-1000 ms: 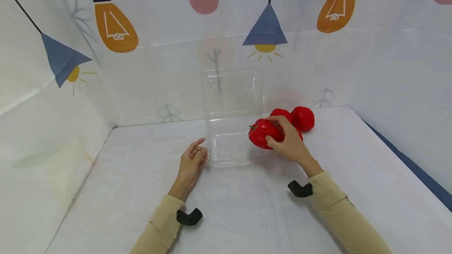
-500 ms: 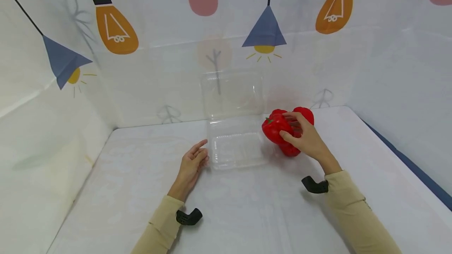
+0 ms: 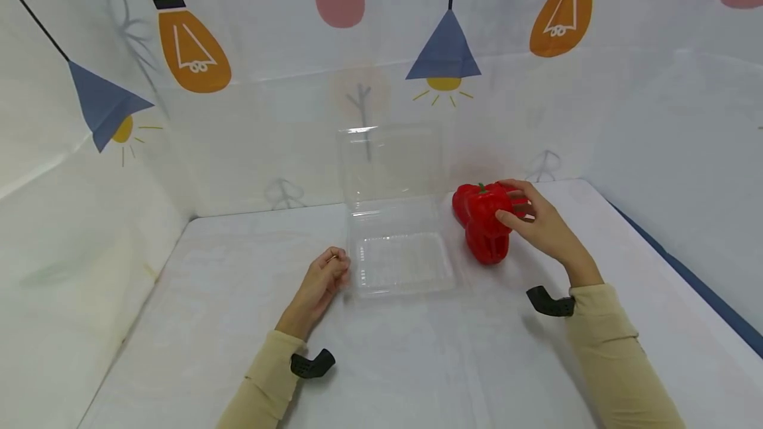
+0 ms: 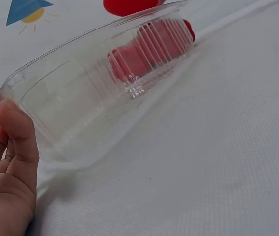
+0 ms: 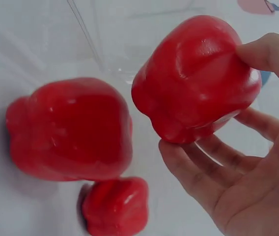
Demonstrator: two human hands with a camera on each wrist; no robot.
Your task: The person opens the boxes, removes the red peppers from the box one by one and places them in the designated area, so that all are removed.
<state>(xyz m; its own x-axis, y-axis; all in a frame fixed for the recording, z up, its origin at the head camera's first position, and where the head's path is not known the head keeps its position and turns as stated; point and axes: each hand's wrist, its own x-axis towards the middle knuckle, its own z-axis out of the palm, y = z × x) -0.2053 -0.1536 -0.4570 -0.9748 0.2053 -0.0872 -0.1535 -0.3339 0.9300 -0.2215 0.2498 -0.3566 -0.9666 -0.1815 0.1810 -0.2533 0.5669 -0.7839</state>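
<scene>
A clear plastic clamshell box [image 3: 405, 293] lies on the white table with its lid [image 3: 390, 161] raised behind it. At the box's left side, my left hand [image 3: 318, 286] pinches the rim corner between thumb and finger, as the left wrist view shows. My right hand [image 3: 545, 227] grips a glossy red bell pepper [image 5: 198, 78] above the other peppers, to the right of the box. Below it one red bell pepper [image 5: 75, 132] lies on its side, and another pepper [image 5: 117, 206] is beside that one. In the head view the held pepper partly hides those behind it.
A white cloth wall [image 3: 268, 124] printed with lamps and bulbs rises at the table's back edge. White table surface [image 3: 405, 363] stretches in front of the box. A dark blue strip [image 3: 685, 270] runs along the right edge.
My right hand has carried the held pepper rightward, from beside the box to over the others. My left fingers have closed at the box's rim, and the box has slid slightly nearer.
</scene>
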